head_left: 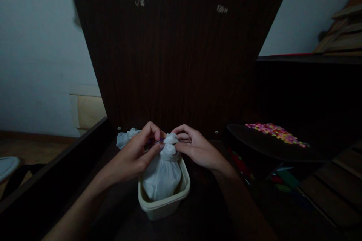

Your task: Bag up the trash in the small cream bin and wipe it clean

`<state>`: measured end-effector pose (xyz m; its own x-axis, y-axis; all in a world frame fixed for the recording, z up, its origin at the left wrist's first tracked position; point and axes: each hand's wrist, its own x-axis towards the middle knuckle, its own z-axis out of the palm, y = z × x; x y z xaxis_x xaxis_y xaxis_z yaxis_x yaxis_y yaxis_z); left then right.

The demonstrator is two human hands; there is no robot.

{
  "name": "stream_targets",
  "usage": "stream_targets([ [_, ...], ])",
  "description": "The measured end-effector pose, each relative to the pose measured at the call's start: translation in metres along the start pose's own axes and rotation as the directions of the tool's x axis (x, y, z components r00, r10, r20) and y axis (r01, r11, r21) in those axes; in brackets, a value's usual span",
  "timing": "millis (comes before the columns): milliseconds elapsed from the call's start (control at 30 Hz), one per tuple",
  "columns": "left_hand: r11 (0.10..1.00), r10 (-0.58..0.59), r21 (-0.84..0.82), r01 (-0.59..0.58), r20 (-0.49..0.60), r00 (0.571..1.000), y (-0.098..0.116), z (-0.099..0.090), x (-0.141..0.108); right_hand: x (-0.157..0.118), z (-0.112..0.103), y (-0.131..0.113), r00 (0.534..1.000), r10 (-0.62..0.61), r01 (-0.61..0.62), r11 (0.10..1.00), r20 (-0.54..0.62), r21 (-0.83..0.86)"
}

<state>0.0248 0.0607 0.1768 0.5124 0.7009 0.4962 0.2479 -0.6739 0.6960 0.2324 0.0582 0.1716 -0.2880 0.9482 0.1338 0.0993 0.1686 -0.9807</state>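
Note:
A white plastic bag (162, 180), bunched and knotted at its neck, sits upright in a cream rectangular tub (162, 211). My left hand (141, 150) pinches at the left side of the knot, and a thin blue strand shows near its fingertips. From the right, my right hand (196, 147) has its thumb and curled fingers closed on the bag's twisted top. What fills the bag cannot be made out. Behind my left hand lies another crumpled pale plastic bag (124, 139).
A tall dark wooden panel (181, 64) rises directly behind the tub. On the left runs a low dark ledge (56, 165). A dark curved shelf (271, 150) at right bears a scatter of pink and yellow pieces (277, 133). Wooden slats (345, 30) show at upper right.

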Motion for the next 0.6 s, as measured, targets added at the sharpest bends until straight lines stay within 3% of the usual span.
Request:
stream_targets([
  [167,0.992,-0.036,-0.124,0.037,0.012,0.999,-0.002,-0.001,0.0,-0.004,0.0,-0.004,0.997,-0.043,0.041,0.999,0.06,0.035],
  [333,1.0,0.024,0.019,-0.024,-0.013,1.0,-0.001,-0.003,0.002,-0.003,-0.004,-0.006,0.986,-0.159,0.157,0.987,-0.049,-0.035],
  [600,0.968,0.086,0.235,-0.092,0.034,0.996,-0.004,-0.009,0.005,-0.007,-0.003,-0.012,0.989,-0.141,0.143,0.989,-0.031,0.038],
])
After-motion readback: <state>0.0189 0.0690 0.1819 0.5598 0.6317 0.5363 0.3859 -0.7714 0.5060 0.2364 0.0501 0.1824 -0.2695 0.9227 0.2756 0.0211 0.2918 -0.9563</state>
